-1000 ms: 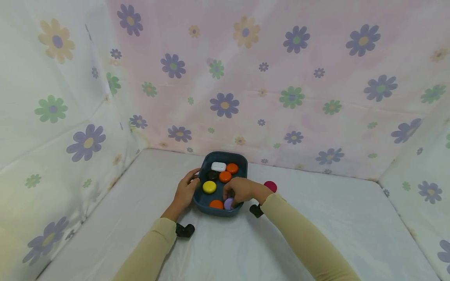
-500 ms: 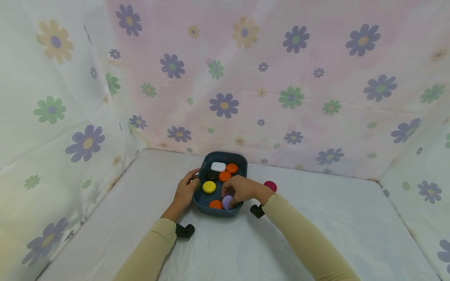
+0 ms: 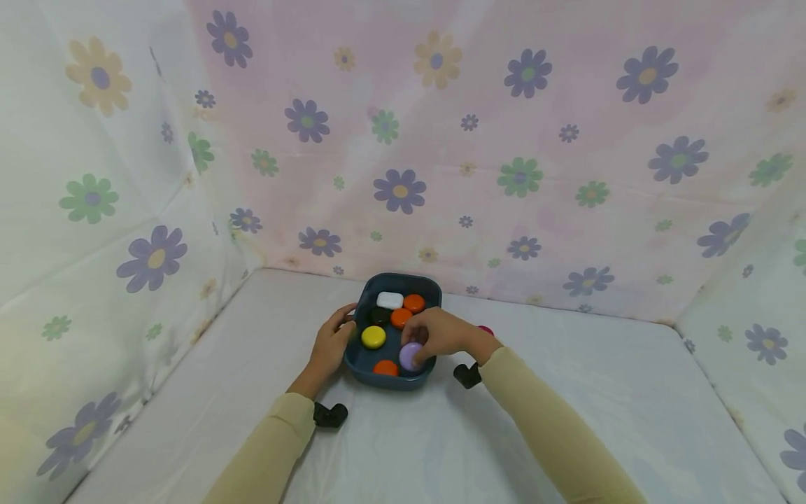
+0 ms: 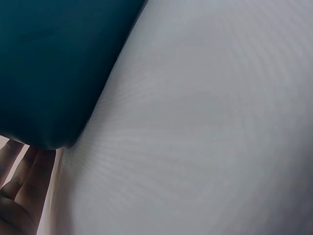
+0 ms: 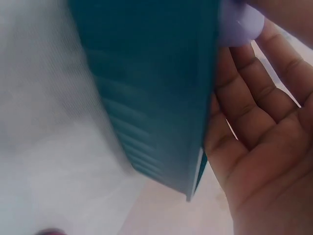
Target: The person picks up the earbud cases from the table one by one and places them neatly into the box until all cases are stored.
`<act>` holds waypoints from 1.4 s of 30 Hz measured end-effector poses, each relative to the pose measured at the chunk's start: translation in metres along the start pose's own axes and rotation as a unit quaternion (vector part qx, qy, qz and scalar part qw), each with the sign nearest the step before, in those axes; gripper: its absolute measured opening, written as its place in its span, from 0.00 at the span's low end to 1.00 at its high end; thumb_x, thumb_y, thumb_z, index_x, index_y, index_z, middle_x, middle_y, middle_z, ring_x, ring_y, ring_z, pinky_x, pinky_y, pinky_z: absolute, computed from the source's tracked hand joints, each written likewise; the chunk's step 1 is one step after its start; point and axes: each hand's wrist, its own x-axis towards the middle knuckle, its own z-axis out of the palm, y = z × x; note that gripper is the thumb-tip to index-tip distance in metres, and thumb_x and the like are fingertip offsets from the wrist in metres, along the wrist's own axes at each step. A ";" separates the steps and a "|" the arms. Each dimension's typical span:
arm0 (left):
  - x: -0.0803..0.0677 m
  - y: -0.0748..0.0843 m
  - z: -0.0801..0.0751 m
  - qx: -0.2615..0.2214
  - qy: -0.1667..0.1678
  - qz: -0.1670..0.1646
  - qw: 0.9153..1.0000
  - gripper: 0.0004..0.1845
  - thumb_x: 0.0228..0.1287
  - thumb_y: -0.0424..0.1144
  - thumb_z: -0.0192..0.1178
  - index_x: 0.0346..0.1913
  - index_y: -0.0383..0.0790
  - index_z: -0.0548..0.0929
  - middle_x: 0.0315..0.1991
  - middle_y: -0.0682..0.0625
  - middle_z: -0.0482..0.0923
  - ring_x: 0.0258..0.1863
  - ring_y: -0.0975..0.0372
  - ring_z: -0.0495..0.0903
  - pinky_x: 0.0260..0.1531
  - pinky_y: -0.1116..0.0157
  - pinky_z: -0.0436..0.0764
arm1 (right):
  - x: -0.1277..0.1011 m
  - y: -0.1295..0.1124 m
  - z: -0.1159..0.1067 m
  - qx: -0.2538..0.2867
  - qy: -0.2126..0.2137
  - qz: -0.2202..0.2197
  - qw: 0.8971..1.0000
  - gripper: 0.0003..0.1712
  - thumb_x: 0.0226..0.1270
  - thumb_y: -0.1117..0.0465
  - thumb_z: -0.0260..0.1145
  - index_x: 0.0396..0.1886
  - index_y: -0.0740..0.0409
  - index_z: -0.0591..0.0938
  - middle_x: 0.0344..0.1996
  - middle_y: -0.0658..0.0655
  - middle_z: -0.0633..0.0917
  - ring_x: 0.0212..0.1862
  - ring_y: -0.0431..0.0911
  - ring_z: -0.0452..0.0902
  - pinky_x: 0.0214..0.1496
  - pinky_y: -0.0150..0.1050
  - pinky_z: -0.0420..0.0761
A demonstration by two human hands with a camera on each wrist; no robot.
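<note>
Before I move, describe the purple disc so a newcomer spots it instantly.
On the white surface sits a dark blue tray. Toward its near right corner, the right hand holds the purple disc, the only piece of that colour.

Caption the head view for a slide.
Right hand pinches a lilac disc over the dark blue tray; left hand rests against its left side.

Teal container (image 4: 54,68): fills the upper left, its side edge slanting down to a rounded corner
Left hand (image 4: 29,191): at lower left, fingers (image 4: 39,171) reaching up to the container's lower edge
White desk (image 4: 195,122): spreads across the middle and right
</note>
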 end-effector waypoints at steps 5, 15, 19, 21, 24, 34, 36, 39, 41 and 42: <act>-0.001 -0.001 -0.001 0.002 0.002 0.001 1.000 0.23 0.72 0.41 0.46 0.67 0.53 0.70 0.58 0.42 0.75 0.59 0.51 0.71 0.61 0.48 0.68 | -0.003 0.003 -0.007 -0.002 0.019 -0.009 1.000 0.16 0.49 0.60 0.77 0.38 0.47 0.83 0.35 0.45 0.83 0.39 0.41 0.77 0.46 0.34 0.78; 0.001 -0.002 -0.001 0.000 0.003 0.010 1.000 0.23 0.72 0.41 0.46 0.68 0.52 0.70 0.58 0.42 0.76 0.57 0.51 0.73 0.58 0.51 0.69 | -0.016 0.001 -0.023 0.056 0.048 0.015 0.997 0.16 0.49 0.61 0.77 0.39 0.47 0.83 0.39 0.48 0.84 0.40 0.45 0.78 0.47 0.37 0.79; 0.002 -0.002 -0.001 -0.001 0.005 0.012 1.000 0.22 0.72 0.41 0.46 0.67 0.53 0.70 0.57 0.42 0.76 0.56 0.51 0.73 0.57 0.52 0.70 | -0.021 0.005 -0.027 0.034 0.061 0.008 0.998 0.16 0.51 0.61 0.76 0.40 0.48 0.83 0.39 0.48 0.84 0.40 0.44 0.78 0.47 0.36 0.80; 0.002 -0.002 -0.001 -0.001 0.004 0.014 1.000 0.22 0.72 0.41 0.46 0.67 0.53 0.71 0.57 0.42 0.76 0.55 0.51 0.73 0.57 0.53 0.70 | -0.024 0.009 -0.029 0.023 0.068 0.010 0.997 0.15 0.51 0.61 0.76 0.40 0.48 0.83 0.38 0.48 0.83 0.40 0.43 0.78 0.47 0.36 0.80; 0.002 -0.002 -0.001 0.001 0.002 0.015 1.000 0.22 0.72 0.41 0.46 0.67 0.54 0.71 0.56 0.42 0.77 0.54 0.51 0.73 0.56 0.53 0.70 | -0.029 0.014 -0.032 0.018 0.074 0.012 0.997 0.15 0.52 0.61 0.76 0.40 0.49 0.83 0.38 0.48 0.83 0.40 0.44 0.77 0.47 0.36 0.79; 0.002 -0.004 -0.001 0.000 0.002 0.009 1.000 0.22 0.71 0.41 0.46 0.67 0.54 0.71 0.57 0.42 0.76 0.56 0.51 0.73 0.58 0.51 0.70 | -0.045 0.027 -0.046 0.009 0.107 0.032 0.994 0.14 0.52 0.60 0.75 0.40 0.51 0.83 0.39 0.50 0.84 0.40 0.45 0.76 0.47 0.38 0.78; 0.002 -0.004 -0.001 -0.001 0.002 0.007 1.000 0.22 0.71 0.41 0.46 0.67 0.54 0.71 0.57 0.42 0.76 0.56 0.51 0.72 0.58 0.51 0.69 | -0.049 0.029 -0.049 0.007 0.114 0.042 0.993 0.14 0.52 0.60 0.75 0.40 0.51 0.83 0.39 0.51 0.83 0.40 0.46 0.76 0.47 0.39 0.78; 0.002 -0.004 -0.001 -0.002 0.001 0.005 1.000 0.22 0.71 0.41 0.46 0.67 0.54 0.71 0.57 0.42 0.76 0.57 0.51 0.72 0.58 0.51 0.69 | -0.053 0.034 -0.052 0.002 0.119 0.054 0.991 0.14 0.53 0.59 0.74 0.40 0.52 0.83 0.40 0.52 0.83 0.40 0.47 0.77 0.47 0.40 0.79; 0.002 -0.003 -0.001 -0.002 0.001 0.005 1.000 0.22 0.71 0.41 0.46 0.67 0.54 0.71 0.57 0.42 0.76 0.56 0.51 0.72 0.58 0.51 0.69 | -0.057 0.038 -0.055 -0.001 0.121 0.062 0.991 0.14 0.53 0.59 0.75 0.40 0.53 0.83 0.40 0.53 0.83 0.40 0.47 0.77 0.45 0.39 0.80; 0.002 -0.003 -0.001 -0.002 0.000 0.005 1.000 0.22 0.71 0.41 0.46 0.67 0.54 0.71 0.57 0.42 0.76 0.56 0.51 0.72 0.58 0.51 0.69 | -0.058 0.040 -0.056 -0.001 0.121 0.069 0.990 0.15 0.53 0.59 0.75 0.40 0.53 0.83 0.40 0.54 0.82 0.40 0.47 0.77 0.45 0.39 0.81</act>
